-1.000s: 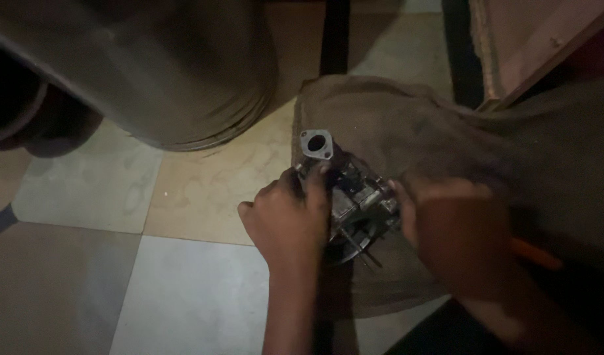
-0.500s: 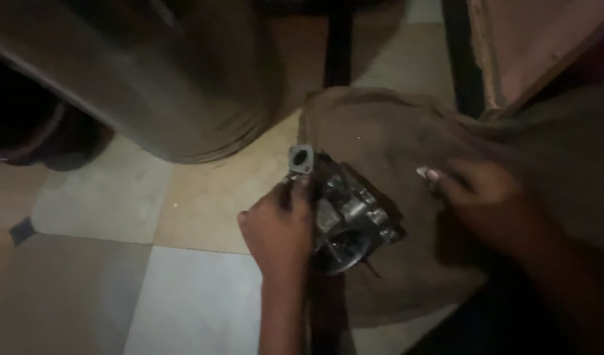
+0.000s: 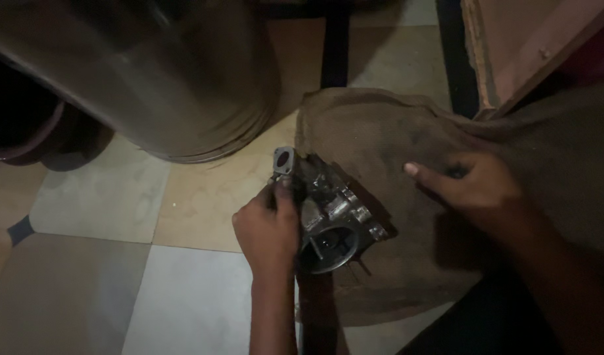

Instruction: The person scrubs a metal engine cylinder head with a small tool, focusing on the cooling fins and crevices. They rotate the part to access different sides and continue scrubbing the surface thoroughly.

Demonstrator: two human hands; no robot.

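A grey metal carburettor-like part [image 3: 331,210] with a flange at its top left and a round opening at its lower end lies at the left edge of a brown burlap cloth [image 3: 381,131]. My left hand [image 3: 267,227] grips the part from its left side. Off to the right, my right hand [image 3: 471,184] hovers over the cloth with the thumb pointing left and the fingers curled; whether it holds something small is hidden by the dark.
A large metal drum [image 3: 157,72] stands on the tiled floor [image 3: 118,197] at the upper left. A wooden frame [image 3: 519,46] occupies the upper right corner. The scene is dim.
My right hand has come off the metal part and moved right over the cloth. My left hand keeps hold of the part, whose round opening now shows.
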